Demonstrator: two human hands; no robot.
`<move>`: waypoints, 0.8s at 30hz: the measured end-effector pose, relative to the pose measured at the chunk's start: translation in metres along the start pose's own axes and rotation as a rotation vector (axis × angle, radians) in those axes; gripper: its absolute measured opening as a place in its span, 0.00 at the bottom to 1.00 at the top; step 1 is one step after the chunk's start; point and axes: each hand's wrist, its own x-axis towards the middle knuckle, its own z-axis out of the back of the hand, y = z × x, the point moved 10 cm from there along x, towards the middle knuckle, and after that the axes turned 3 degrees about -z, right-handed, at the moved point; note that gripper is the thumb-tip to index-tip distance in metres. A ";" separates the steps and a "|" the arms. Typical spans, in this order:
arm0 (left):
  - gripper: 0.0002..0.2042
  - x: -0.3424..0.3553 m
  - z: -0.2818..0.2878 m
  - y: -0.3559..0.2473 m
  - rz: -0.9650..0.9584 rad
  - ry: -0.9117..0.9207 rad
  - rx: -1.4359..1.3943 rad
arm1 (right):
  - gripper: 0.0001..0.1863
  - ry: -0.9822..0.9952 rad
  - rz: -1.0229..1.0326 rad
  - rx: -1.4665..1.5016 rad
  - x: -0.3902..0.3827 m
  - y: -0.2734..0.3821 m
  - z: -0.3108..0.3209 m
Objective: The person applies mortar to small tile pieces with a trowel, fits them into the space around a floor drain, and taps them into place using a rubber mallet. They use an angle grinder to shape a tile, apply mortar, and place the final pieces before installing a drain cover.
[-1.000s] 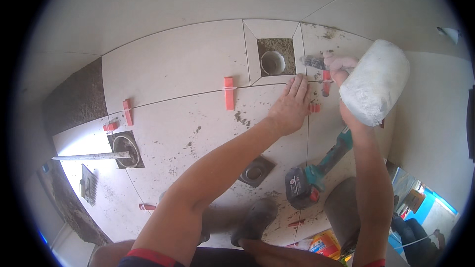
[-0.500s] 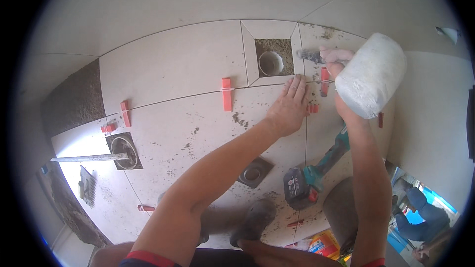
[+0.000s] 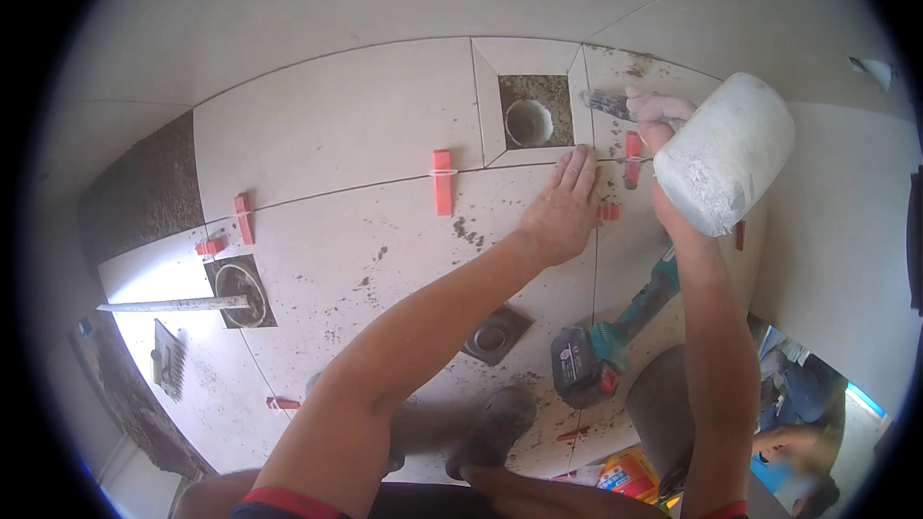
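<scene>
Palm down, my left hand (image 3: 562, 211) lies on the pale floor tiles, fingers stretched out. Its fingertips touch the lower border of a square cutout (image 3: 559, 99) framed by mitred tile strips, where a round pipe opening (image 3: 529, 122) shows among rough mortar. On the right, my right hand (image 3: 663, 111) is closed round the dark handle of a mallet (image 3: 728, 154). The mallet's big white, worn head hides part of that hand and wrist. Red levelling wedges (image 3: 632, 159) sit on the joint below the right hand, and another red wedge (image 3: 608, 212) is beside my left hand.
A teal cordless power tool (image 3: 615, 332) lies between my forearms, beside a dark bucket (image 3: 661, 404). A square drain piece (image 3: 496, 335) rests near my boot. Leftward are a second pipe hole (image 3: 240, 290), a long bar (image 3: 178, 305) and a notched trowel (image 3: 168, 360). Another person (image 3: 803, 413) is lower right.
The mallet and my right hand have shifted very slightly. My left hand stays in place on the tiles. At lower right, the other person has changed posture.
</scene>
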 end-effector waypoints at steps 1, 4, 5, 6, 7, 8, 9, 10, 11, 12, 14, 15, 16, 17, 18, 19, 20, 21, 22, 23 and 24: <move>0.34 -0.001 -0.001 0.001 0.005 0.003 0.000 | 0.10 -0.005 0.013 -0.066 0.000 0.003 -0.002; 0.33 -0.001 0.000 0.001 -0.004 -0.004 -0.005 | 0.10 0.008 -0.022 -0.084 -0.001 0.000 -0.003; 0.33 -0.001 0.000 0.000 -0.005 0.004 0.013 | 0.09 -0.001 -0.036 -0.043 -0.001 -0.001 -0.002; 0.33 0.000 -0.001 0.000 -0.006 0.012 0.030 | 0.09 -0.011 -0.051 -0.002 -0.002 -0.002 0.000; 0.32 0.001 -0.002 -0.001 -0.007 0.020 0.048 | 0.08 -0.018 -0.048 0.016 -0.002 -0.002 0.002; 0.32 0.003 -0.001 -0.001 -0.004 0.037 0.073 | 0.08 -0.024 -0.046 0.033 -0.003 -0.002 0.004; 0.32 0.004 0.000 -0.001 -0.002 0.054 0.097 | 0.07 -0.028 -0.026 0.027 -0.003 -0.002 0.008; 0.31 0.006 0.001 -0.001 0.000 0.071 0.122 | 0.06 -0.032 -0.006 0.019 -0.004 0.000 0.011; 0.31 0.007 0.002 -0.001 -0.017 0.082 0.151 | 0.06 -0.063 -0.021 -0.060 -0.004 0.002 0.012; 0.31 0.009 0.003 0.000 -0.035 0.094 0.180 | 0.05 -0.094 -0.036 -0.139 -0.004 0.009 0.012; 0.30 0.011 0.003 0.000 -0.048 0.102 0.215 | 0.04 -0.119 -0.055 -0.228 -0.003 0.019 0.011; 0.30 0.013 0.002 0.001 -0.043 0.097 0.221 | 0.04 -0.112 -0.059 -0.236 -0.003 0.023 0.010; 0.30 0.013 0.001 0.002 -0.038 0.093 0.228 | 0.04 -0.105 -0.063 -0.244 -0.003 0.025 0.009; 0.30 0.013 0.000 0.001 -0.037 0.097 0.235 | 0.04 -0.092 -0.042 -0.212 -0.005 0.025 0.007; 0.30 0.013 0.000 0.000 -0.035 0.101 0.243 | 0.04 -0.079 -0.020 -0.180 -0.008 0.024 0.006; 0.30 0.013 0.000 -0.001 -0.032 0.106 0.251 | 0.05 -0.066 0.002 -0.148 -0.010 0.021 0.005; 0.30 0.013 -0.001 -0.002 -0.036 0.085 0.225 | 0.05 -0.052 0.003 -0.127 -0.013 0.016 0.005; 0.30 0.012 -0.003 -0.003 -0.038 0.064 0.199 | 0.06 -0.038 0.004 -0.105 -0.015 0.009 0.006; 0.30 0.011 -0.004 -0.004 -0.041 0.043 0.173 | 0.06 -0.024 0.005 -0.084 -0.017 0.006 0.006; 0.31 0.010 -0.006 -0.006 -0.050 0.063 0.192 | 0.07 -0.010 -0.018 -0.060 -0.019 0.002 0.007; 0.31 0.008 -0.008 -0.009 -0.059 0.082 0.210 | 0.07 0.005 -0.040 -0.035 -0.021 0.000 0.007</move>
